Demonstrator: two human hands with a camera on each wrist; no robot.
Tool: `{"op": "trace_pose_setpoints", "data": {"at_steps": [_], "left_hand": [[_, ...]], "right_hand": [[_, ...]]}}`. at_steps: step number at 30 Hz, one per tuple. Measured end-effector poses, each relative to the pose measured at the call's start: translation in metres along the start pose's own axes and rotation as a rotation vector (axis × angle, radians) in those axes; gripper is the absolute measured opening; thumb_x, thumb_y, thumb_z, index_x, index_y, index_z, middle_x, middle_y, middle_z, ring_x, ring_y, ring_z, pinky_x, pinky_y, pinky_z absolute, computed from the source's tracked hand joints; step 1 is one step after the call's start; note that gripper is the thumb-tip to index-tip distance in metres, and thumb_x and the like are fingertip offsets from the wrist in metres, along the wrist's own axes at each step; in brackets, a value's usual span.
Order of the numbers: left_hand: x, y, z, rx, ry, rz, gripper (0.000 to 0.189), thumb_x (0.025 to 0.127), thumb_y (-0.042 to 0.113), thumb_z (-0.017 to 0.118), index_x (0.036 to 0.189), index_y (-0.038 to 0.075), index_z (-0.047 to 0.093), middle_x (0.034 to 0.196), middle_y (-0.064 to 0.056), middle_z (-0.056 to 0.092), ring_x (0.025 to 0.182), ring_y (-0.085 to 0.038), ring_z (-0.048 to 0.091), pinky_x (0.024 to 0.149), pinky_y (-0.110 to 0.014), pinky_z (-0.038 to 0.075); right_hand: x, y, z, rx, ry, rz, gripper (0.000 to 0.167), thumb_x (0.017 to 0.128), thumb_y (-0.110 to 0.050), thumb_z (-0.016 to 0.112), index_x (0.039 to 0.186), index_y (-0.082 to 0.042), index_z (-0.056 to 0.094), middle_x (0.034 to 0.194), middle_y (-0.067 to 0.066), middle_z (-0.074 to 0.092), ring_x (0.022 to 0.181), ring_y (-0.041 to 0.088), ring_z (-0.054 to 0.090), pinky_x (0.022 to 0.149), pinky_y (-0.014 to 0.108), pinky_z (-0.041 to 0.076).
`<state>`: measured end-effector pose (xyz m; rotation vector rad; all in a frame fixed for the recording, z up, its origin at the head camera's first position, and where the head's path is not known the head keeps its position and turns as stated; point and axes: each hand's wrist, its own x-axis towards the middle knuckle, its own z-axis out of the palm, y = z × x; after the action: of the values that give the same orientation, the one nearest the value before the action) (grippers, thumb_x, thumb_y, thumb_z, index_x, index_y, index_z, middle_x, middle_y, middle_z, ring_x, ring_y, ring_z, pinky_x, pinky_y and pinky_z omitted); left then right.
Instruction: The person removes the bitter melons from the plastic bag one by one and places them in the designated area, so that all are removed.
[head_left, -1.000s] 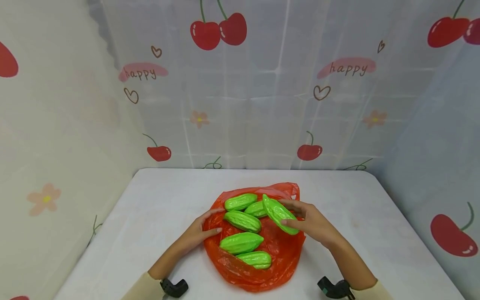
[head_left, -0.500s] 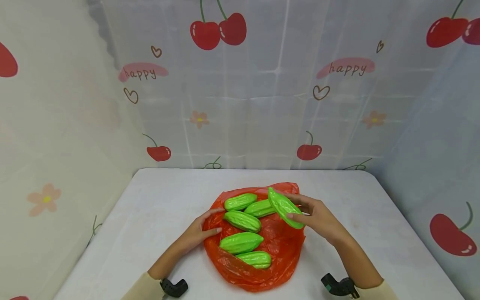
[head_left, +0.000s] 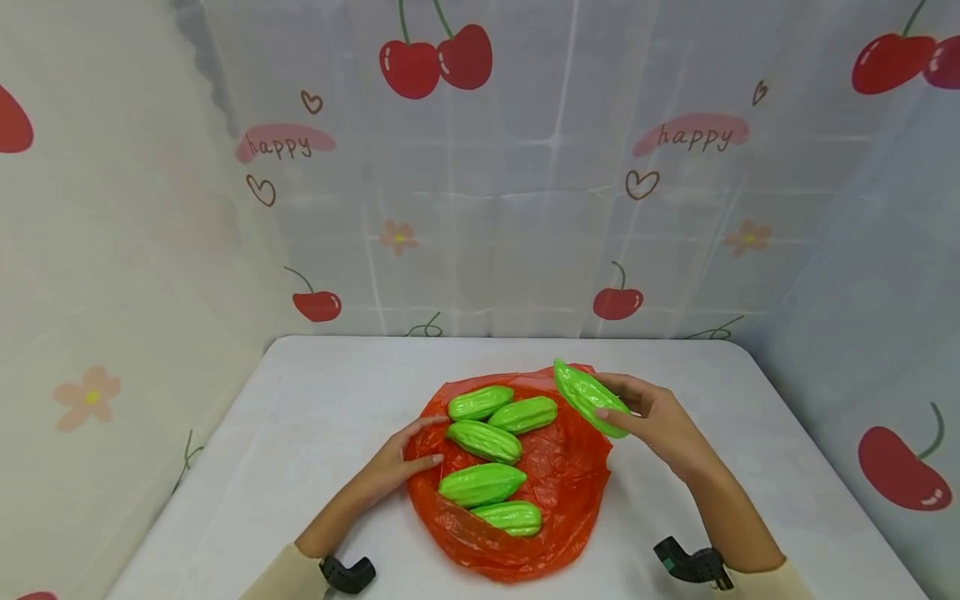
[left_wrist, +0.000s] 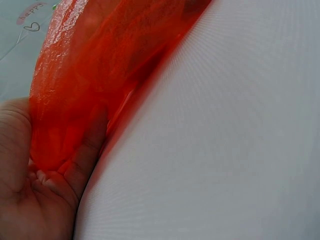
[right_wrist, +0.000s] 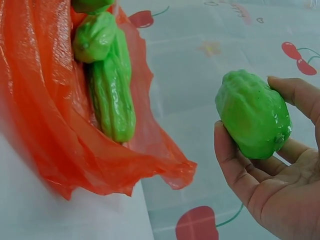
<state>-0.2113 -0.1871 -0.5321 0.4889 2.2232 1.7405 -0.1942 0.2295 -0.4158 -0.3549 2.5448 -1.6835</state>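
Observation:
In the head view a red plastic bag lies spread open, with several ridged, glossy green bitter melons inside. My left hand holds the bag at its left edge; the left wrist view has the thin red plastic between thumb and fingers. Over the bag's upper right edge, my right hand grips one bitter melon between thumb and fingers, its pointed end up and to the left. The right wrist view shows that bitter melon end-on, apart from the bag.
The bag sits on a white table. A curtain printed with cherries and flowers stands behind the table and along its sides. Each wrist wears a black camera mount.
My right hand has lifted the bitter melon up and right, away from the others, uncovering the one beneath it. My left hand stays at the bag's edge.

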Motion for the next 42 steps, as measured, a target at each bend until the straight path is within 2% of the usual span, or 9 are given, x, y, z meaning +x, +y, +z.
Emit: {"op": "trace_pose_setpoints", "data": {"at_steps": [7, 15, 20, 26, 42], "left_hand": [[-0.001, 0.000, 0.000, 0.018, 0.011, -0.001, 0.058, 0.095, 0.024, 0.073, 0.148, 0.027, 0.050, 0.157, 0.000, 0.041, 0.147, -0.026, 0.033, 0.113, -0.046, 0.038], [0.000, 0.001, -0.001, 0.028, 0.018, 0.012, 0.057, 0.095, 0.023, 0.073, 0.148, 0.026, 0.051, 0.157, 0.000, 0.042, 0.148, -0.027, 0.031, 0.116, -0.053, 0.034], [-0.001, 0.001, -0.001, 0.031, 0.015, 0.007, 0.057, 0.095, 0.024, 0.074, 0.147, 0.029, 0.051, 0.156, 0.002, 0.043, 0.147, -0.026, 0.033, 0.115, -0.051, 0.036], [0.000, -0.002, -0.001, 0.027, 0.007, 0.017, 0.058, 0.095, 0.025, 0.073, 0.148, 0.029, 0.051, 0.156, 0.003, 0.043, 0.146, -0.025, 0.033, 0.112, -0.044, 0.037], [0.000, 0.000, 0.000, 0.017, 0.008, 0.010, 0.057, 0.096, 0.023, 0.072, 0.148, 0.029, 0.051, 0.156, 0.002, 0.042, 0.146, -0.024, 0.033, 0.112, -0.043, 0.037]], "right_hand": [[-0.004, -0.003, -0.011, -0.018, 0.038, -0.011, 0.057, 0.095, -0.030, 0.074, 0.146, -0.013, 0.055, 0.140, 0.012, 0.058, 0.119, 0.033, 0.057, 0.085, 0.029, 0.056], [-0.007, -0.004, -0.022, -0.040, 0.085, -0.039, 0.057, 0.096, -0.030, 0.072, 0.147, -0.014, 0.054, 0.138, 0.011, 0.058, 0.113, 0.023, 0.059, 0.085, 0.027, 0.056], [-0.009, -0.002, -0.030, -0.053, 0.112, -0.047, 0.057, 0.096, -0.030, 0.072, 0.148, -0.014, 0.054, 0.137, 0.011, 0.058, 0.110, 0.018, 0.059, 0.084, 0.025, 0.056], [-0.010, 0.001, -0.039, -0.092, 0.152, -0.040, 0.058, 0.097, -0.032, 0.071, 0.149, -0.015, 0.053, 0.135, 0.011, 0.058, 0.109, 0.020, 0.057, 0.082, 0.025, 0.056], [-0.011, 0.008, -0.058, -0.157, 0.246, -0.027, 0.057, 0.098, -0.031, 0.070, 0.149, -0.012, 0.053, 0.133, 0.010, 0.058, 0.104, 0.012, 0.055, 0.076, 0.020, 0.055]]}}
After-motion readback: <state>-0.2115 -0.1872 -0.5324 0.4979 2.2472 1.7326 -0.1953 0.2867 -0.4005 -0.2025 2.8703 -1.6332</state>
